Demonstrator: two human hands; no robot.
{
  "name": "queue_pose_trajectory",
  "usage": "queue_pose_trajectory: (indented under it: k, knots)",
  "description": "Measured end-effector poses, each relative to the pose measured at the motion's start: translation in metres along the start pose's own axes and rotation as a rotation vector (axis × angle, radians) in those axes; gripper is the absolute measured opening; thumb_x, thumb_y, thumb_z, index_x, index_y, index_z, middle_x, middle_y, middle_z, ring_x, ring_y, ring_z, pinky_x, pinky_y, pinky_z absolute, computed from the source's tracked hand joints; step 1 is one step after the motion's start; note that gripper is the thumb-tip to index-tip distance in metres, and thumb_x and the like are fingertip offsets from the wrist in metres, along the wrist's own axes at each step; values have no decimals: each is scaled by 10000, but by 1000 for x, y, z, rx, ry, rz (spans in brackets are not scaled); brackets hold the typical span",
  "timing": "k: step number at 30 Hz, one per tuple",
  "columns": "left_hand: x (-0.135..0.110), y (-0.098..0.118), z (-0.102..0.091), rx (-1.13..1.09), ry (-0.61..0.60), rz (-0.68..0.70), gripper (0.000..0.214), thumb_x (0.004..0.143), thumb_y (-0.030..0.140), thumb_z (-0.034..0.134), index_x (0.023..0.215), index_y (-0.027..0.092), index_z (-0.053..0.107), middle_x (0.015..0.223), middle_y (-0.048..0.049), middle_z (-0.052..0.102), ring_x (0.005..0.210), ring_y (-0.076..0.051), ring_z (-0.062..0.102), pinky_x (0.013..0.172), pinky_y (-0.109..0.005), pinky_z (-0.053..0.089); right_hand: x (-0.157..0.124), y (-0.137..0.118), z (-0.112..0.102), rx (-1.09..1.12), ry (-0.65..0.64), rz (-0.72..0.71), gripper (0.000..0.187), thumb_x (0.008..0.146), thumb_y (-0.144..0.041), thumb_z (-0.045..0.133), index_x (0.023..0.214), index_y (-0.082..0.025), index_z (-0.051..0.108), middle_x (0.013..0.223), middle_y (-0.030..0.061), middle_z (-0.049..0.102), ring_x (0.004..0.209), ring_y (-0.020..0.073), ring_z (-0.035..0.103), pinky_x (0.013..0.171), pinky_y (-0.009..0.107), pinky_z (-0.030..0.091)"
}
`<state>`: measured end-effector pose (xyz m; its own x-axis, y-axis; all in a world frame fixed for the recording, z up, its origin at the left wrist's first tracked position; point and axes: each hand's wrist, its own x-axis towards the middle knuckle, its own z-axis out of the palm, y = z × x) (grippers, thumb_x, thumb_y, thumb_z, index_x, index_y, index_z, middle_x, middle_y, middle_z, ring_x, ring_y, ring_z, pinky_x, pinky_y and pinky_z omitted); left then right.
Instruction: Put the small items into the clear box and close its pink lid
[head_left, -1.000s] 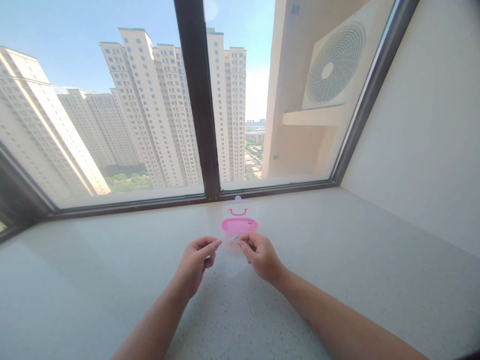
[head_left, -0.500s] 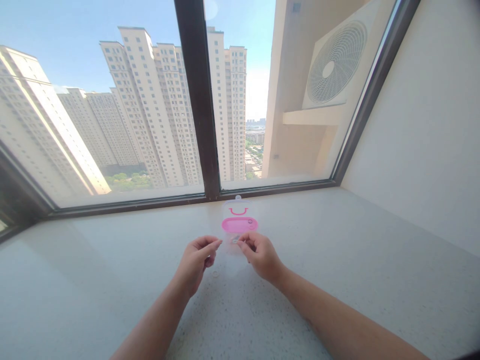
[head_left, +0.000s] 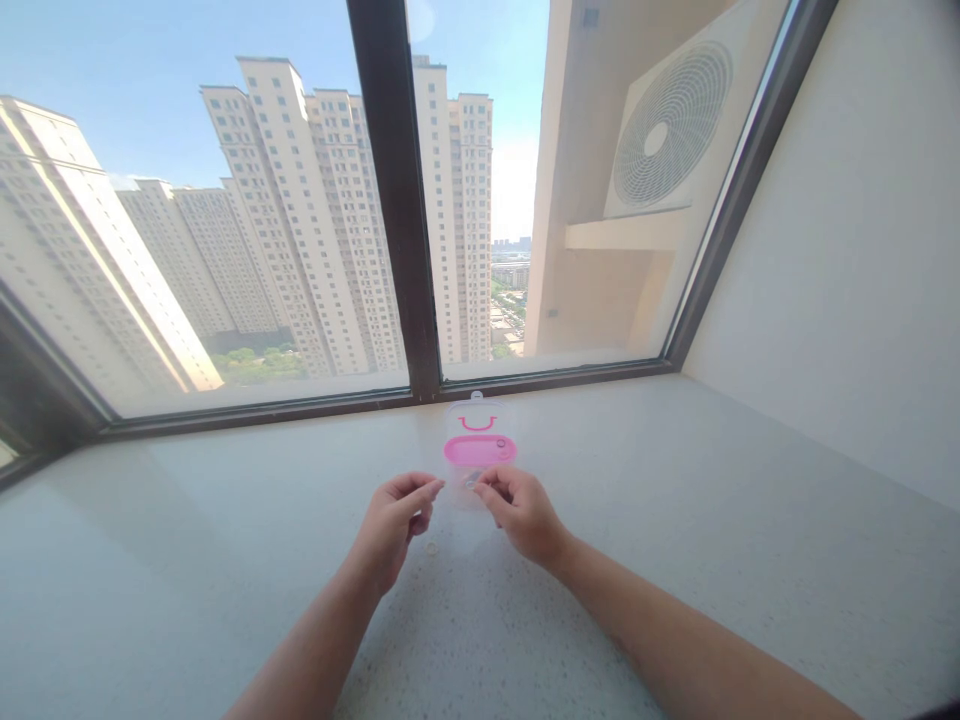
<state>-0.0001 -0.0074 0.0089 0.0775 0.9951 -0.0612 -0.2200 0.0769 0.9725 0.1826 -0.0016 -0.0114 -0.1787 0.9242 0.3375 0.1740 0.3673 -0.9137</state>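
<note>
My left hand point(head_left: 399, 510) is closed in a pinch, thumb against forefinger. Whatever lies between those fingertips is too small to make out. Across a narrow gap, my right hand point(head_left: 519, 508) also pinches, its fingertips at a tiny pale piece point(head_left: 472, 482) that I cannot name. Just behind both hands stands a small clear plastic box point(head_left: 462, 500) with a pink inner tray point(head_left: 472, 450). Its clear lid point(head_left: 472, 408), marked with a pink curved handle, is raised at the back. A little pale ring point(head_left: 431, 548) lies on the surface below my left hand.
The hands are over a pale speckled windowsill point(head_left: 225, 560). A dark window frame point(head_left: 525, 381) runs along its back edge, with tall buildings beyond the glass. At the right a white wall point(head_left: 847, 330) rises from the sill.
Both hands keep almost the same position and pinch. The box and the ring have not visibly moved; the whole view has shifted only very slightly.
</note>
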Motion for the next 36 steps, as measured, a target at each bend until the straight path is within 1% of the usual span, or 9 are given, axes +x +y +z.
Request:
queue_pose_trajectory:
  k: [5,14,29,36]
  knots:
    - [1,-1,-1,-7,-2,-10,218,688,319,731,707,132,619,522,57,420,468,-49,316,450,-190,206,1,0,1,14,-13,7,192,837,-298,520,760,-138,593,498,-53,451,428,80,403,442,197,312]
    - [0,-2,-2,-24,-7,-11,211,679,296,734,690,130,605,529,51,442,464,-47,335,449,-191,207,-1,0,0,28,-12,25,176,832,-274,509,745,-138,583,478,-59,442,415,82,408,435,195,319]
    - [0,-1,2,8,7,0,228,674,328,729,695,129,619,529,46,449,466,-51,342,450,-185,221,0,-2,-1,18,-7,29,181,831,-277,495,722,-150,564,469,-65,434,409,81,409,435,191,325]
    - [1,-3,0,2,7,3,229,674,333,724,693,128,623,528,44,454,460,-52,345,447,-184,225,-2,-4,-1,34,0,34,173,831,-280,490,730,-154,551,462,-68,432,409,82,404,434,192,324]
